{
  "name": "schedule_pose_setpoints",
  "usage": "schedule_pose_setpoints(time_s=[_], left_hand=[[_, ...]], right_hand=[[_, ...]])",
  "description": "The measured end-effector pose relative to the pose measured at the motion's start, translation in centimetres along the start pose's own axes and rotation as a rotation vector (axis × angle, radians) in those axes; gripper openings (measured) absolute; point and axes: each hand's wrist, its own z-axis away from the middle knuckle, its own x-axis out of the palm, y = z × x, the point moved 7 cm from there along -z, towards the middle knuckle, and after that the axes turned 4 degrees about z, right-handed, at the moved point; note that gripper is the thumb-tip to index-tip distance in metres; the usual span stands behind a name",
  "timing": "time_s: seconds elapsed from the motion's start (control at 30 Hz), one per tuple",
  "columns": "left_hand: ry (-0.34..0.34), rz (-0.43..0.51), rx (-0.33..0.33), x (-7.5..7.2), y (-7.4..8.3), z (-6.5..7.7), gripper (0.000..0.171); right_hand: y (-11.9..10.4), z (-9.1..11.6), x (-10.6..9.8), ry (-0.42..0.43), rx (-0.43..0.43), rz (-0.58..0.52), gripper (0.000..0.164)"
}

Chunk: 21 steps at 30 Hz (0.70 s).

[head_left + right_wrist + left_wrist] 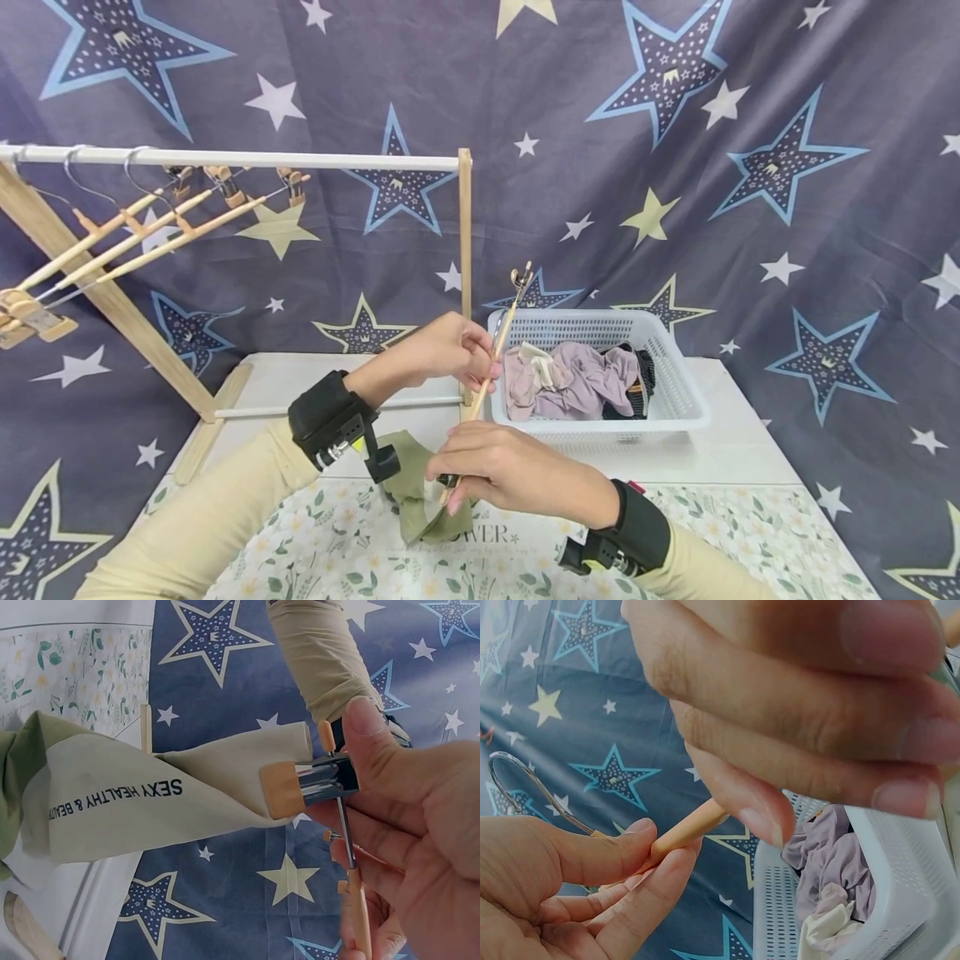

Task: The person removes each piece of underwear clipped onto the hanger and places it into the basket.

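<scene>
My left hand [457, 354] pinches a wooden clip hanger [507, 321] near its middle, beside the metal hook [536, 776]. The hanger slants up and away, with one clip [521, 277] at its far end, holding nothing. At the near end my right hand [498, 467] holds the other clip [285, 790], thumb and fingers about it. That clip's wooden jaws overlap the pale waistband [120, 802] of an olive-green garment [408, 471]; black lettering runs along the band. The garment's lower part hangs down over the tabletop.
A white perforated basket [693, 404] with pink, lilac and black clothes [577, 379] stands at the back right. On the left, a rack's white rail [337, 160] carries several clip hangers [150, 237]. A floral cloth [315, 546] covers the table's front; a star-patterned curtain [570, 183] hangs behind.
</scene>
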Motion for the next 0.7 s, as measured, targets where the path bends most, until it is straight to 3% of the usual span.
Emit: schedule_pose_setpoints(time_s=[0.7], left_hand=[[0.015, 0.008, 0.010, 0.04, -0.29, -0.74, 0.006]], right_hand=[[0.13, -0.06, 0.01, 0.082, -0.009, 0.078, 0.027]])
